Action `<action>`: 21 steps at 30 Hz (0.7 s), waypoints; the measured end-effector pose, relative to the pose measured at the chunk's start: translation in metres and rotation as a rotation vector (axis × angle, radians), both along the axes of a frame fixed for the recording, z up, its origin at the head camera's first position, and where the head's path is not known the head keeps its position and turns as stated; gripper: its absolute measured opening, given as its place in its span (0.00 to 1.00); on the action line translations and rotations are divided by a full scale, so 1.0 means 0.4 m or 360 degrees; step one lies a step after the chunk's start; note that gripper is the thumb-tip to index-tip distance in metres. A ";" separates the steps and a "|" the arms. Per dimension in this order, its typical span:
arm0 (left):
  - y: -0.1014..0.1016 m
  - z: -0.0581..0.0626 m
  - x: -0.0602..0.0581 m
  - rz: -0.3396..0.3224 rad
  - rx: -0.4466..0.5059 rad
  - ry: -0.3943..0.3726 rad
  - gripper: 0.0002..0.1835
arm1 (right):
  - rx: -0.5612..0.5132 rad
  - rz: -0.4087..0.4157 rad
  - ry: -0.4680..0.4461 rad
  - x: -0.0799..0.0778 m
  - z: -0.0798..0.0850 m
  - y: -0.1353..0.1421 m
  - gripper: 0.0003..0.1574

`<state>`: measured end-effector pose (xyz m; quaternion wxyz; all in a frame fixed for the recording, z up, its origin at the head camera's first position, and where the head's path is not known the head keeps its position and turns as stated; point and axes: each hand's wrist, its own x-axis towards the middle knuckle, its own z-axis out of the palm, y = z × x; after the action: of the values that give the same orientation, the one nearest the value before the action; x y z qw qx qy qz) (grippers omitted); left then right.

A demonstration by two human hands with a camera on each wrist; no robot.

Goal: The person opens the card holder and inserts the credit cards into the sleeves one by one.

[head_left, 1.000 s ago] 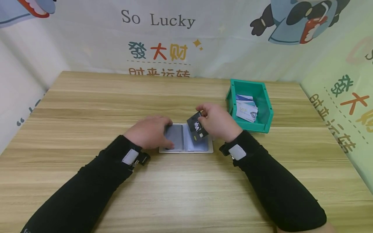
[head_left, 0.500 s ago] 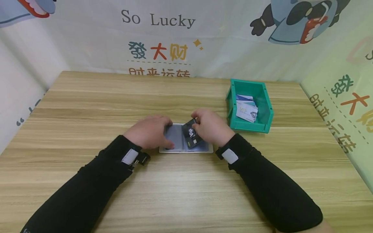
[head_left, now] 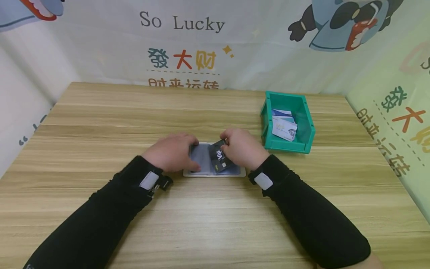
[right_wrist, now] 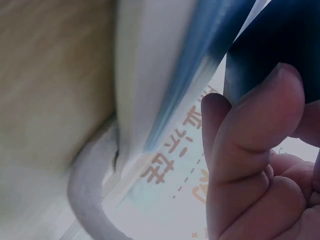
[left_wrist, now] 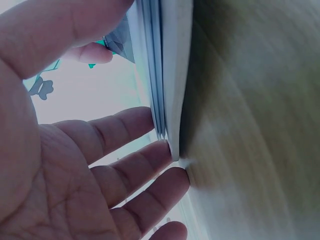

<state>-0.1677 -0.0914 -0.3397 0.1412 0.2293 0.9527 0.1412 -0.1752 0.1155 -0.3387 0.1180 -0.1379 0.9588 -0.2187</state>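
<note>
A small card holder [head_left: 201, 155] lies spread flat on the table, with clear sleeves over a white cover. My left hand [head_left: 173, 152] holds its left side, thumb on the near part and index finger by the far edge. In the left wrist view, fingertips [left_wrist: 140, 120] touch the stacked sleeve edges [left_wrist: 155, 75]. My right hand [head_left: 244, 147] pinches a black card [head_left: 220, 157] marked "Vip" between thumb and fingers. The card is tilted over the holder's middle; whether its lower edge is inside a sleeve cannot be told. The right wrist view shows the thumb [right_wrist: 265, 115] against the dark card [right_wrist: 275, 50].
A green bin [head_left: 306, 129] stands right of the holder, behind the right hand, with several cards [head_left: 284, 129] inside. A pale loop [right_wrist: 87, 190] sticks out at the holder's edge. A printed cloth [head_left: 188, 37] hangs behind the wooden table [head_left: 134, 112].
My right hand has moved left and slightly nearer with the black card, bringing it from over the right page to the holder's middle. The left hand has stayed in place.
</note>
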 end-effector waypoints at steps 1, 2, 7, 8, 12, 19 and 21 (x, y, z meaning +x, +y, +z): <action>-0.001 0.000 -0.001 -0.0001 -0.0001 0.0003 0.40 | -0.0003 0.0011 -0.0003 0.000 0.000 -0.001 0.20; -0.001 -0.001 -0.001 -0.0003 0.0000 0.0004 0.40 | 0.0000 0.0016 -0.0006 0.000 0.001 -0.002 0.20; -0.002 -0.001 -0.002 -0.0007 0.0013 0.0001 0.40 | 0.0000 0.0025 -0.0021 0.004 0.004 -0.005 0.20; -0.002 -0.001 -0.002 -0.0008 0.0016 -0.0001 0.40 | -0.0001 0.0025 -0.0018 0.004 0.005 -0.005 0.20; -0.001 0.000 -0.001 -0.0001 0.0010 -0.0005 0.40 | -0.0012 0.0017 0.0006 0.008 0.004 -0.011 0.20; 0.000 0.001 -0.002 0.0000 0.0029 -0.0030 0.40 | 0.0066 -0.0050 0.0075 0.013 0.002 -0.027 0.24; 0.001 0.001 -0.001 0.0000 0.0037 -0.0046 0.41 | 0.0071 -0.0070 0.0078 0.013 0.000 -0.029 0.24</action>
<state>-0.1683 -0.0910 -0.3392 0.1523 0.2287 0.9488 0.1556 -0.1700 0.1037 -0.3387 0.0925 -0.1195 0.9688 -0.1965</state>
